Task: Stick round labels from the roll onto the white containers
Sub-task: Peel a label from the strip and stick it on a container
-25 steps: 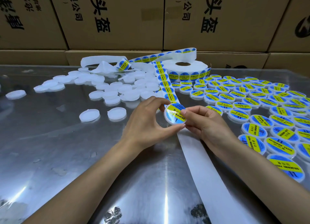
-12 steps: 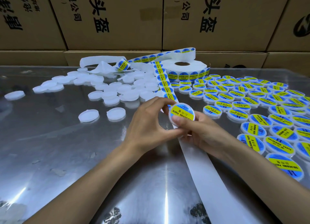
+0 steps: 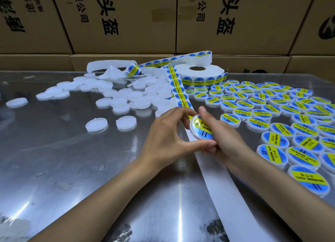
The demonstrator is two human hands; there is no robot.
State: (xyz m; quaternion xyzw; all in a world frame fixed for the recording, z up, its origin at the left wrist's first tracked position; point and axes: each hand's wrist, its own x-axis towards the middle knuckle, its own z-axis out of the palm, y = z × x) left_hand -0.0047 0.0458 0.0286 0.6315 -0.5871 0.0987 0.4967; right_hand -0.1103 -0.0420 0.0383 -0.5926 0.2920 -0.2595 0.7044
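Two hands: both on one white container [image 3: 200,128], held above the table at about 6 o'clock from the roll [image 3: 198,73].
Left hand [image 3: 168,133]: fingers curled round the container's rim, thumb underneath; likely steadying it.
Right hand [image 3: 220,133]: thumb lies flat across the label [image 3: 203,127], fingers behind; looks like rubbing it down so it sticks.
Label strip [image 3: 178,89]: runs from the roll toward the hands, next label in reach.
Blank containers [image 3: 126,98]: heaped at 9 o'clock of the strip.
Labelled containers [image 3: 282,118]: laid in rows at 3 o'clock, faces up, apart from the blanks.
Spent backing [image 3: 226,191]: trails toward the viewer at 6 o'clock.
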